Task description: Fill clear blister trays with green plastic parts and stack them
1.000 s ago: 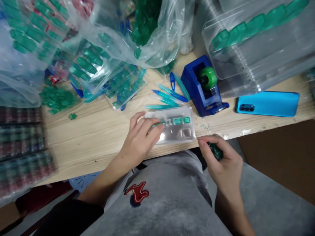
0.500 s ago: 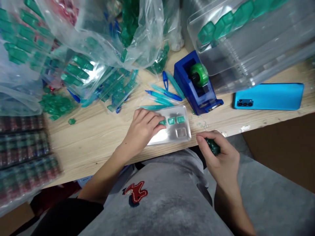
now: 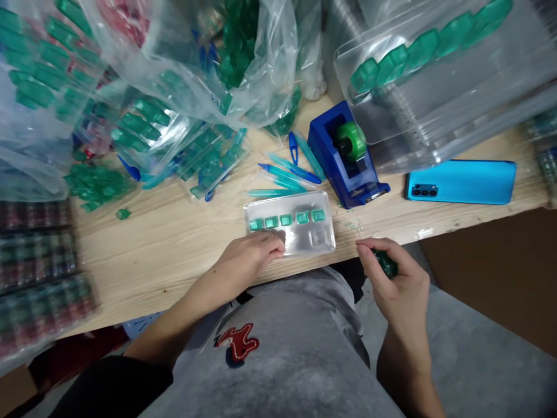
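A shallow clear plastic tray (image 3: 300,241) lies near the front edge of the table. Its far row holds several green translucent gem-like pieces (image 3: 286,220), and a square hollow shows at the near right. Over the tray's near left part is my left hand (image 3: 256,254), its fingers curled and pressed together. Whatever they may hold is hidden. To the right of the tray and off the table's front edge, my right hand (image 3: 398,278) is closed around dark green pieces (image 3: 386,264), with thumb and forefinger meeting at the tip.
A blue tape dispenser (image 3: 348,165) stands behind the tray, beside blue plastic pens (image 3: 285,174). A blue phone (image 3: 463,182) lies to the right. Clear plastic cases (image 3: 435,110), bags of green pieces (image 3: 243,69) and a loose green pile (image 3: 98,184) surround the workspace.
My left hand has moved from the tray's far row toward its near left side, uncovering the row of green pieces. My right hand stays closed beside the tray.
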Motion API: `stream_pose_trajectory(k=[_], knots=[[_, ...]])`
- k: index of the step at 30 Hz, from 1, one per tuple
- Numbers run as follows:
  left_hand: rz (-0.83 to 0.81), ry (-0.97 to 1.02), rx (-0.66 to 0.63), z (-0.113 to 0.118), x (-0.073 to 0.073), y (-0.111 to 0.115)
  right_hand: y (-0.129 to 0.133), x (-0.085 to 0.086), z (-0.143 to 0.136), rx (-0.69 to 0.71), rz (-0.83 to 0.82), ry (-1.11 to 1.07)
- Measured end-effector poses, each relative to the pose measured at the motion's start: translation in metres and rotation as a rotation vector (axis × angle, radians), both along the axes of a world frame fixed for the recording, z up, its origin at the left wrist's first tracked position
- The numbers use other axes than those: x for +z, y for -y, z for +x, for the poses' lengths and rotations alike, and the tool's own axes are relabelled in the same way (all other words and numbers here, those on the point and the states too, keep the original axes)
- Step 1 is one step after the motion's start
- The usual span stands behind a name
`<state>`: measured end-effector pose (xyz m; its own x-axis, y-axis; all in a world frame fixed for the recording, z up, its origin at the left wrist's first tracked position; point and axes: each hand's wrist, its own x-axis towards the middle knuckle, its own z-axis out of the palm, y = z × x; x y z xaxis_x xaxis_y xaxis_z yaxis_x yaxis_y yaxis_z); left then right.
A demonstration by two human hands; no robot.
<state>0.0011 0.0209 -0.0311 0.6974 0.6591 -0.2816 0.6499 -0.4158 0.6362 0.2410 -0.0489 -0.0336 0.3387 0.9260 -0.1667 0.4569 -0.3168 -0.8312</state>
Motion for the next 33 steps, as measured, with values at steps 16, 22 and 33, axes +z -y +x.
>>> stream_pose_trajectory(k=[16, 22, 33], knots=[[-0.1, -0.009, -0.125, -0.001, 0.004, -0.009, 0.014, 0.001, -0.032, 0.596, -0.355, -0.483], [0.202, -0.028, -0.157, 0.004, -0.003, 0.004, 0.018, -0.004, -0.04, 0.637, -0.444, -0.507], [0.627, 0.242, -0.072, 0.005, 0.042, 0.021, 0.004, 0.009, -0.064, 0.131, -0.307, -0.807]])
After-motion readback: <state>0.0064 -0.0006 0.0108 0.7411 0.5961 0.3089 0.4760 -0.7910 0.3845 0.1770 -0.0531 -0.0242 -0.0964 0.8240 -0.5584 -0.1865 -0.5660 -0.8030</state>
